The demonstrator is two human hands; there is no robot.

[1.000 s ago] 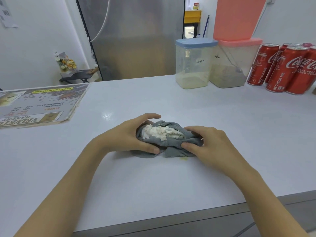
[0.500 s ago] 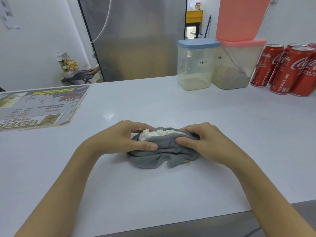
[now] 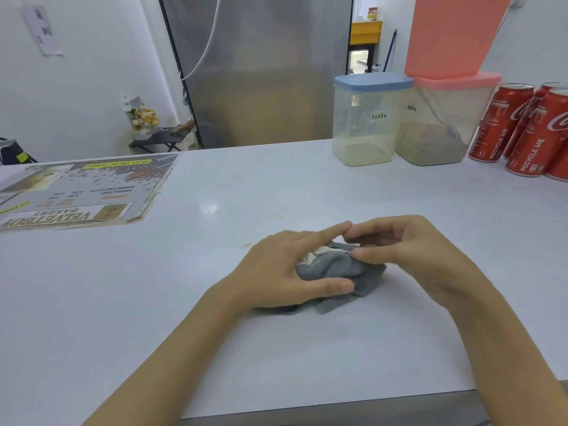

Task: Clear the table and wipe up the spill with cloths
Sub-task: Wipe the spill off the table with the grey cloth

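Observation:
A grey cloth (image 3: 338, 273) lies bunched in the middle of the white table (image 3: 276, 348), wrapped round a white mushy spill (image 3: 319, 252) that shows only as a thin strip at its top. My left hand (image 3: 289, 272) grips the cloth's left side, thumb on the near face and fingers over the top. My right hand (image 3: 405, 244) pinches the cloth's upper right edge and folds it over the mush. Two small crumbs (image 3: 246, 245) lie on the table left of the hands.
A laminated menu (image 3: 80, 192) lies at the far left. At the back right stand a blue-lidded tub labelled latte (image 3: 365, 118), a pink-lidded tub (image 3: 442, 124) and several red cola cans (image 3: 528, 130). The table's near edge (image 3: 338, 408) runs below my forearms.
Both hands have gathered the cloth tighter and closed it over the white mush, which showed as a wide open heap before. My fingertips now nearly meet above the bundle.

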